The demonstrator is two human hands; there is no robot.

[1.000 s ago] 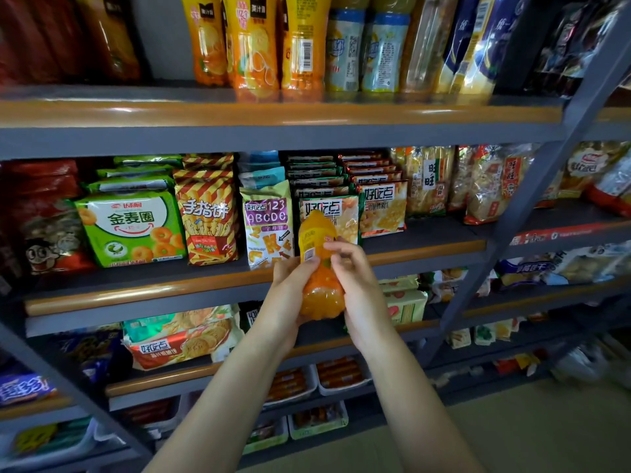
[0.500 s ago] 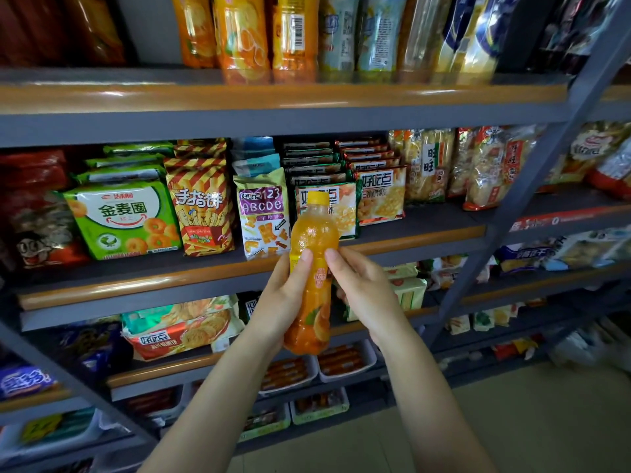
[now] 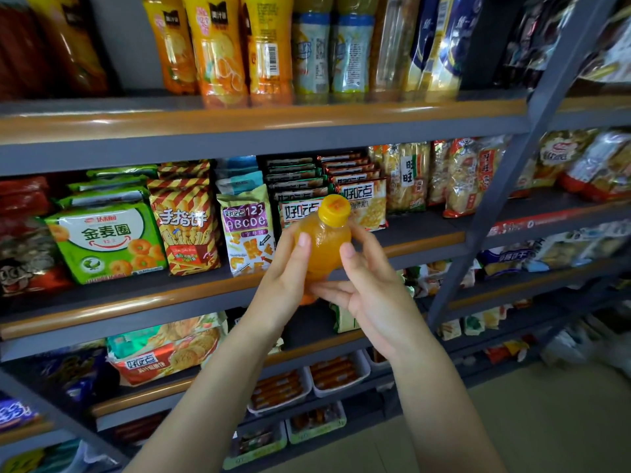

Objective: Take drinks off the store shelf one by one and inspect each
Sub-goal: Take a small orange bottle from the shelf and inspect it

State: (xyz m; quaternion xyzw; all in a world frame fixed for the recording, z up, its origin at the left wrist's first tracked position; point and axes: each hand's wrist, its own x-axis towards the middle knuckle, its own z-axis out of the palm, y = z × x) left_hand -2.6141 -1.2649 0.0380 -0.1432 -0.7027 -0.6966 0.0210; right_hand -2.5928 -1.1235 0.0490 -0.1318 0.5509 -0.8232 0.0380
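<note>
The orange drink bottle is gripped between left hand and right hand, its long axis tipped cap-first toward the camera, both hands equally near.

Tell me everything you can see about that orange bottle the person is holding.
The orange drink bottle is small, of clear plastic, filled with cloudy orange liquid and closed by a yellow screw cap. It is tipped so that the cap points toward the camera, which hides most of its label. The left hand and right hand grip it from either side, in front of the snack shelf. Nothing else touches it.
</note>
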